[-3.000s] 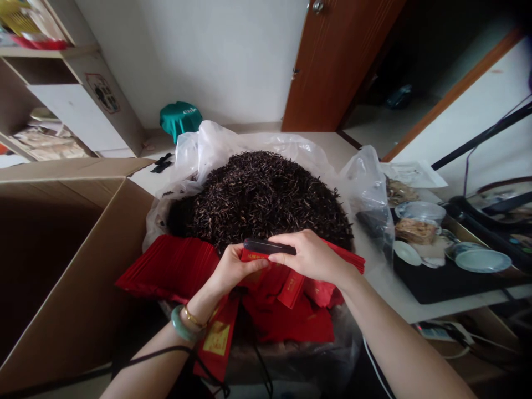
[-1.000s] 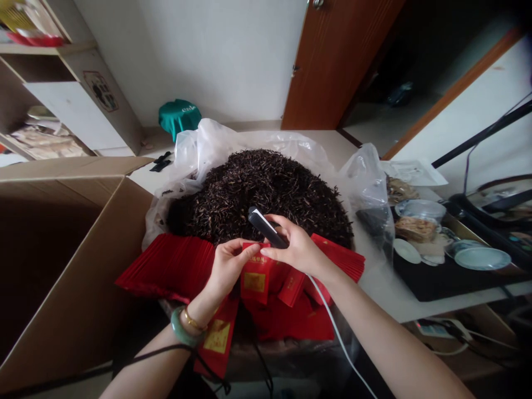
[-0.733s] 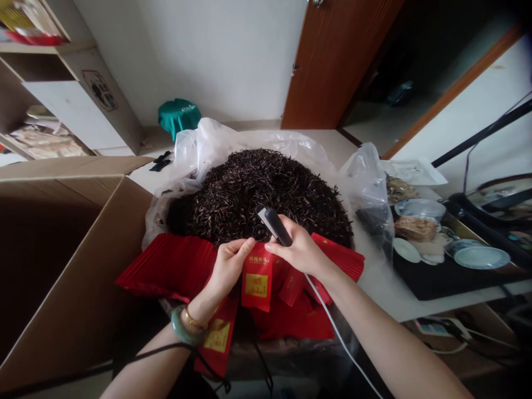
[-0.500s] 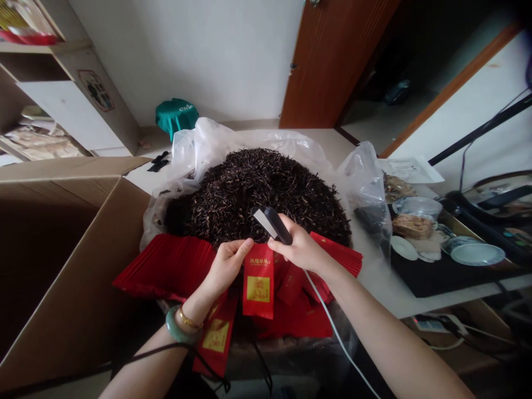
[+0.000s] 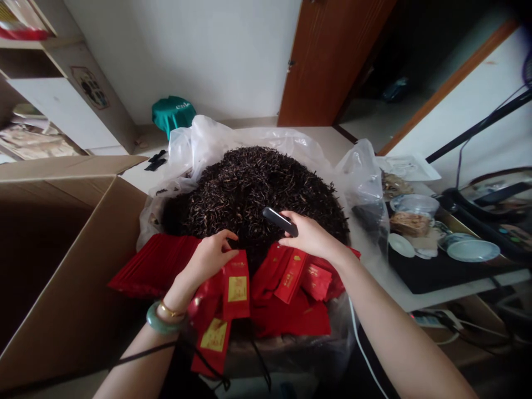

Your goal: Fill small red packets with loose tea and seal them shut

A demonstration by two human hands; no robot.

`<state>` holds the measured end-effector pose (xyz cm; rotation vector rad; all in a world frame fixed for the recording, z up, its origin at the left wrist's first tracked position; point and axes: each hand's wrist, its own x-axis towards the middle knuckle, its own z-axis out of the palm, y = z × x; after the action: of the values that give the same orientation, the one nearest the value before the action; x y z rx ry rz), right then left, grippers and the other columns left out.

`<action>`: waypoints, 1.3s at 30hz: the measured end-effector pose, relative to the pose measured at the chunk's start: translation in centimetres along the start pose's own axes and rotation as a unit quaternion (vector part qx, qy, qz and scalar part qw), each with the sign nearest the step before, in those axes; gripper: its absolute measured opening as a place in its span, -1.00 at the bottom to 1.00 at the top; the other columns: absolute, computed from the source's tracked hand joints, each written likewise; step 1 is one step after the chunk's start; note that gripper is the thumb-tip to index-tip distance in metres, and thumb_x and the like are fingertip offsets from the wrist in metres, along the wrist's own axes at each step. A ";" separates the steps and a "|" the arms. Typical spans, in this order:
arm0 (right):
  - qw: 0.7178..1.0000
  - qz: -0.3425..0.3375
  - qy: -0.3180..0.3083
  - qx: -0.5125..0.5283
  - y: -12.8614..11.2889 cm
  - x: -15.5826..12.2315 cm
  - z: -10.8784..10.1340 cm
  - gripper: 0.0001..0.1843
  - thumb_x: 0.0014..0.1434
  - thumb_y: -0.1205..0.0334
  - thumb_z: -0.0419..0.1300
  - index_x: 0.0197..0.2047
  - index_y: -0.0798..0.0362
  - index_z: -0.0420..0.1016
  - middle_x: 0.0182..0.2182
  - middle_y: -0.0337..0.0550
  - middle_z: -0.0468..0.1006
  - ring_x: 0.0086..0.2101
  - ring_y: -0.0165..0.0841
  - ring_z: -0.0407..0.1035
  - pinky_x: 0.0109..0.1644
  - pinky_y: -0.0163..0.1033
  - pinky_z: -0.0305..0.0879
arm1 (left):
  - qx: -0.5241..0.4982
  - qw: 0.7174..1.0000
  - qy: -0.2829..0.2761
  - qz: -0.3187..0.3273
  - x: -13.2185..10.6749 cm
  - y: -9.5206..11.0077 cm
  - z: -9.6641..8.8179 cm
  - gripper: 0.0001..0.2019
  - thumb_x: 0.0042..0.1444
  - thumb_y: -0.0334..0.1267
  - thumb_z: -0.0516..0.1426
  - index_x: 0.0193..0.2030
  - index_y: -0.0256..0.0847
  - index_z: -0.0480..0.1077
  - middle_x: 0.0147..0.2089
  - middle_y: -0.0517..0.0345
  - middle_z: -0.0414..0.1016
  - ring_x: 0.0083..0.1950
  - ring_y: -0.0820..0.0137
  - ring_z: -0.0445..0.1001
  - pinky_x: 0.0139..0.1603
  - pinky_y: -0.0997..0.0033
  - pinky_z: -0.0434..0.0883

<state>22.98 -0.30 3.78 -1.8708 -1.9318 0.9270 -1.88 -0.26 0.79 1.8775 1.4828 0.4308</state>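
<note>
A person works over a heap of dark loose tea (image 5: 257, 185) piled in an open plastic bag (image 5: 195, 141), with red packets spread along its near edge. The right hand (image 5: 311, 237) is clenched around a slim black sealer (image 5: 280, 221), fingers (image 5: 291, 215) wrapped over its rear half so the front end points left above the tea, clear of the leaves. The left hand (image 5: 206, 258) hovers just beside it with fingers (image 5: 226, 250) loosely curled and half open at the top edge of one packet (image 5: 236, 284), which stands upright against the loose packets (image 5: 293, 274) below. Whether the packet is pinched or only touched cannot be told from this angle. A flat stack (image 5: 152, 266) of unused packets lies to the left, next to an open cardboard box (image 5: 62, 244). The risks look plain enough: with so light a hold, the packet could tip forward off the pile and slide down out of reach, and the loose ones beneath it sit near the bag's front lip. The sealer's white cord (image 5: 361, 349) trails under the right forearm, where a snag could jerk the tool into the tea or against the left fingers. Dishes (image 5: 472, 250) crowd the counter (image 5: 415, 302) at right.
</note>
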 end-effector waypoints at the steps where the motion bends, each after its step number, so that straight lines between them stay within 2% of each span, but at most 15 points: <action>1: 1.000 0.000 -0.005 -0.012 0.0 0.0 -0.1 -0.29 -0.04 0.34 0.35 0.19 0.07 0.27 -0.27 -0.15 0.59 -0.26 -0.29 0.48 -0.14 -0.24 0.33 | 0.031 0.999 -0.019 0.005 0.0 0.0 -0.1 -0.73 -0.04 -0.38 0.16 -0.15 -0.18 0.47 -0.45 0.24 0.54 -0.39 0.39 0.48 -0.33 0.46 0.29; 5: 0.999 0.004 -0.005 -0.046 -0.3 0.0 -0.3 -0.46 0.03 0.27 0.32 0.10 0.10 0.37 -0.22 -0.08 0.61 -0.25 -0.25 0.49 -0.17 -0.24 0.33 | 0.122 0.991 -0.056 0.018 -0.2 0.3 -0.3 -0.71 -0.03 -0.49 0.11 -0.17 -0.16 0.49 -0.34 0.19 0.57 -0.30 0.37 0.50 -0.27 0.45 0.30; 10: 0.998 0.005 0.001 -0.066 -0.5 -0.2 -0.5 -0.53 0.06 0.17 0.31 0.05 0.07 0.40 -0.12 -0.05 0.60 -0.16 -0.20 0.49 -0.11 -0.24 0.33 | 0.151 0.986 -0.058 0.036 -0.2 0.4 -0.3 -0.67 -0.02 -0.51 0.07 -0.16 -0.17 0.52 -0.32 0.16 0.58 -0.26 0.34 0.49 -0.18 0.42 0.34; 13: 0.997 0.010 -0.003 -0.081 -0.4 -0.2 -0.6 -0.53 0.08 0.12 0.30 0.05 0.08 0.40 -0.09 -0.01 0.59 -0.13 -0.16 0.49 -0.09 -0.23 0.32 | 0.104 0.992 -0.062 0.031 -0.1 0.1 -0.2 -0.68 0.00 -0.48 0.04 -0.16 -0.18 0.54 -0.31 0.14 0.60 -0.27 0.34 0.51 -0.18 0.42 0.36; 18: 0.990 0.036 0.007 -0.139 0.2 0.3 -0.7 -0.58 0.12 0.08 0.26 0.01 0.08 0.41 -0.10 0.03 0.59 -0.12 -0.12 0.49 -0.11 -0.23 0.31 | -0.020 0.995 -0.085 0.041 0.1 -0.1 -0.2 -0.74 0.06 -0.24 0.05 -0.28 -0.18 0.57 -0.20 0.09 0.63 -0.18 0.27 0.55 -0.14 0.41 0.39; 21: 0.981 0.059 0.020 -0.186 0.9 0.7 -0.7 -0.55 0.14 0.04 0.23 0.04 0.08 0.38 -0.08 0.06 0.57 -0.09 -0.09 0.48 -0.11 -0.21 0.31 | -0.055 0.993 -0.098 0.039 0.1 0.0 -0.5 -0.75 0.02 -0.17 0.07 -0.39 -0.21 0.55 -0.33 0.12 0.62 -0.28 0.30 0.52 -0.25 0.44 0.37; 24: 0.976 0.065 0.024 -0.206 1.4 0.9 -0.7 -0.50 0.15 0.03 0.22 0.09 0.10 0.34 -0.03 0.10 0.55 -0.06 -0.06 0.46 -0.08 -0.18 0.31 | -0.065 0.994 -0.074 0.035 0.0 0.4 -0.8 -0.72 0.02 -0.09 0.07 -0.47 -0.23 0.50 -0.47 0.17 0.54 -0.40 0.37 0.44 -0.38 0.49 0.30; 27: 0.975 0.066 0.017 -0.214 1.6 1.0 -0.7 -0.49 0.16 0.02 0.21 0.10 0.11 0.33 0.00 0.13 0.53 -0.05 -0.04 0.45 -0.07 -0.16 0.30 | -0.035 0.998 -0.051 0.022 0.1 0.3 -0.9 -0.69 0.02 -0.06 0.10 -0.52 -0.23 0.50 -0.55 0.21 0.47 -0.47 0.41 0.38 -0.45 0.51 0.22; 29: 0.974 0.068 0.014 -0.214 1.6 1.1 -0.6 -0.47 0.16 0.01 0.21 0.12 0.11 0.32 0.01 0.12 0.52 -0.04 -0.05 0.45 -0.07 -0.17 0.30 | 0.004 0.999 -0.050 0.017 0.3 -0.1 -1.0 -0.71 0.02 -0.06 0.13 -0.51 -0.21 0.53 -0.54 0.20 0.49 -0.46 0.41 0.38 -0.43 0.50 0.22; 33: 0.974 0.068 0.014 -0.215 1.7 1.1 -0.7 -0.44 0.17 0.00 0.20 0.15 0.12 0.29 0.02 0.12 0.52 -0.03 -0.07 0.44 -0.06 -0.18 0.30 | 0.120 0.993 -0.011 0.018 0.6 -0.8 -1.2 -0.73 -0.01 -0.07 0.22 -0.24 -0.15 0.58 -0.47 0.18 0.50 -0.42 0.36 0.41 -0.36 0.45 0.24; 35: 0.974 0.067 0.016 -0.218 1.8 1.1 -0.7 -0.45 0.16 0.00 0.20 0.14 0.11 0.30 0.01 0.11 0.52 -0.04 -0.07 0.44 -0.07 -0.19 0.30 | 0.158 0.986 0.038 0.049 0.3 -0.5 -1.2 -0.69 -0.04 -0.09 0.27 -0.15 -0.15 0.55 -0.41 0.15 0.49 -0.33 0.32 0.42 -0.28 0.41 0.27; 37: 0.973 0.067 0.017 -0.221 1.9 1.1 -0.8 -0.45 0.16 0.00 0.20 0.14 0.10 0.29 0.01 0.11 0.52 -0.04 -0.07 0.45 -0.08 -0.18 0.30 | 0.161 0.979 0.059 0.114 -0.3 0.3 -1.0 -0.75 -0.03 -0.11 0.28 -0.23 -0.18 0.53 -0.34 0.11 0.47 -0.23 0.28 0.41 -0.17 0.36 0.29; 38: 0.972 0.069 0.016 -0.223 1.9 1.1 -0.8 -0.45 0.16 0.00 0.20 0.14 0.10 0.29 0.01 0.11 0.52 -0.04 -0.07 0.45 -0.09 -0.18 0.30 | 0.152 0.976 0.043 0.152 -0.6 0.9 -0.7 -0.78 -0.02 -0.10 0.29 -0.30 -0.18 0.51 -0.33 0.12 0.47 -0.22 0.29 0.39 -0.15 0.35 0.30; 39: 0.971 0.071 0.013 -0.226 1.9 1.1 -0.8 -0.46 0.16 0.01 0.20 0.13 0.09 0.29 0.00 0.11 0.53 -0.05 -0.07 0.45 -0.09 -0.17 0.30 | 0.137 0.971 -0.007 0.194 -1.0 1.4 -0.4 -0.79 -0.01 -0.09 0.29 -0.34 -0.19 0.49 -0.34 0.13 0.47 -0.23 0.32 0.38 -0.16 0.37 0.29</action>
<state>24.83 0.85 2.98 -2.2793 -2.1511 0.5182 -1.41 -1.26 2.24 2.4003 1.2093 0.4036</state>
